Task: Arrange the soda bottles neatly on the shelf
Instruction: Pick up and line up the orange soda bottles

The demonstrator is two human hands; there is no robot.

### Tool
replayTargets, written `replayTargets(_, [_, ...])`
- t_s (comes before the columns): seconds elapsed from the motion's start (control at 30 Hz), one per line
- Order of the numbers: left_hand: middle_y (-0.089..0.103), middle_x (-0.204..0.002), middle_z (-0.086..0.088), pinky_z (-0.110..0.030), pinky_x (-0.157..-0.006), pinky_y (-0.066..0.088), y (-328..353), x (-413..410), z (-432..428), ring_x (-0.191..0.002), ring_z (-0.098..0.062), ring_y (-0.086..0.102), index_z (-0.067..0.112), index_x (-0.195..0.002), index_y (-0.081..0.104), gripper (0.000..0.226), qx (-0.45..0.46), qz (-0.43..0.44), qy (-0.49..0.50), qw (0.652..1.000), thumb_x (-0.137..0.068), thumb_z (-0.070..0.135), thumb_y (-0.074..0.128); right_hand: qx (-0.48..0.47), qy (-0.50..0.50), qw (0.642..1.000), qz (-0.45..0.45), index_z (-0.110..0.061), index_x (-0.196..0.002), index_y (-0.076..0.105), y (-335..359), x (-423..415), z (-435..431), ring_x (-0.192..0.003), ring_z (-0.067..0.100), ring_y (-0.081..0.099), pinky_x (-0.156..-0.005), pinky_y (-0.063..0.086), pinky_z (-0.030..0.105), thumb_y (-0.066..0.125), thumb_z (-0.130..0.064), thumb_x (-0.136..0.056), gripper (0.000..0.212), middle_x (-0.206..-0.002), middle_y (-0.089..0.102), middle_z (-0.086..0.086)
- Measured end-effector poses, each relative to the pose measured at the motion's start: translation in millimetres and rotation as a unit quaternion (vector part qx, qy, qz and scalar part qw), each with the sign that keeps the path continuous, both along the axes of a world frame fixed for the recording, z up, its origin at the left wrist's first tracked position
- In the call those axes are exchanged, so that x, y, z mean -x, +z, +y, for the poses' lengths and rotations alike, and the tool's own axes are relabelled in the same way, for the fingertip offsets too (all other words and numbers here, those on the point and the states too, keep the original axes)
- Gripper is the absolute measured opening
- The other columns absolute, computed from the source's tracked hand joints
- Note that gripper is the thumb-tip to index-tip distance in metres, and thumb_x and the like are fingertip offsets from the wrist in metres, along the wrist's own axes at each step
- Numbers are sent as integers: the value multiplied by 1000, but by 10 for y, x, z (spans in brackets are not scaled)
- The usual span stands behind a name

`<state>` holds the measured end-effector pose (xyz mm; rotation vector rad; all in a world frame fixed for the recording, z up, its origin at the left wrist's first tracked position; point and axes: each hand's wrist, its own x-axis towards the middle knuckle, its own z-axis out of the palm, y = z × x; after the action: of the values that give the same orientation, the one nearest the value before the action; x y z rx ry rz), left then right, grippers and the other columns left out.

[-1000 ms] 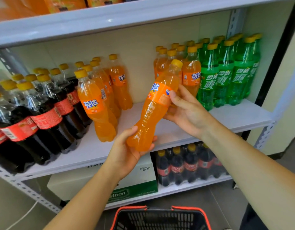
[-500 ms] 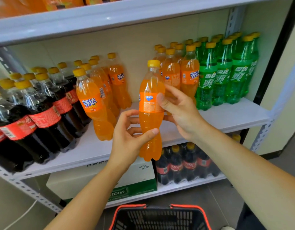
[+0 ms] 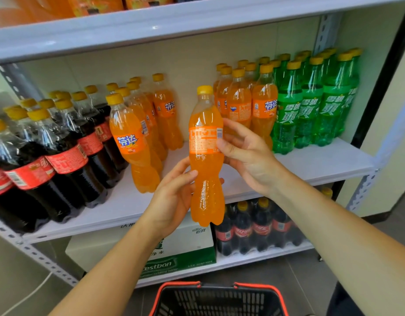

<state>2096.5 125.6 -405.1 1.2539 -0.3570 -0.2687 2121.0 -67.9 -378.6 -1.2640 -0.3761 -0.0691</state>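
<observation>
Gripping bottle [image 3: 205, 142]: left hand [image 3: 172, 201], right hand [image 3: 249, 158].

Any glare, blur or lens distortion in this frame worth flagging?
Head view: wide-angle distortion bends the upper shelf board and tilts the cola bottles at the left edge; head view: small glare spots on the held orange bottle, its label print too soft to read; head view: lighting even, no hard shadows.

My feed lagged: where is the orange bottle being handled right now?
Head view, centre: the orange bottle is held upright before the shelf gap, left hand on its lower body, right hand at its label; shelved orange bottles stand either side.
</observation>
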Motion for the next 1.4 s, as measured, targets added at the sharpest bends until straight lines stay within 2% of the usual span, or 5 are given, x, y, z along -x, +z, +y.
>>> replayTargets(0.33, [72, -122, -12, -46, -90, 59, -87, -6, -41, -114, -37, 69, 23, -130, 55, 66, -70, -47, 79, 993, -72, 37, 83, 82, -142, 985, -54, -26, -119, 65, -6, 136, 174, -98, 14, 72, -81, 61, 32, 87, -39, -63, 61, -106, 76, -3])
replayTargets(0.5, [64, -133, -19, -56, -101, 52, -100, -2, 15, -117, -36, 64, 23, -132, 63, 52, -34, -35, 60, 997, -84, 34, 78, 55, -72, 995, -35, -24, -119, 64, 41, 114, 108, -96, 18, 71, -73, 58, 32, 77, -33, -75, 47, -107, 74, 2])
replayTargets(0.73, [61, -137, -24, -57, -101, 50, -37, 24, 55, -123, -43, 61, 11, -143, 54, 90, -3, -5, 61, 998, -71, 54, 87, 31, -46, 998, -19, -21, -124, 62, 27, 77, 78, -111, 22, 69, -85, 58, 36, 72, -24, -81, 45, -119, 72, 6])
replayTargets(1.0, [61, -140, -20, -59, -106, 47, -63, 5, 67, -129, -44, 57, 15, -146, 53, 50, -38, -34, 24, 998, -98, 30, 52, 27, 26, 999, -22, -14, -140, 52, 52, 107, 87, -114, 26, 68, -92, 57, 40, 76, -19, -80, 65, -120, 71, 8])
replayTargets(1.4, [73, -126, -9, -38, -96, 56, 252, 141, 223, -118, -28, 68, 23, -129, 67, 36, -57, -176, 97, 978, -93, 25, 66, 198, 2, 978, -66, -25, -130, 59, -137, 399, -97, -109, 14, 69, -91, 57, 30, 91, -23, -58, 79, -117, 74, 1])
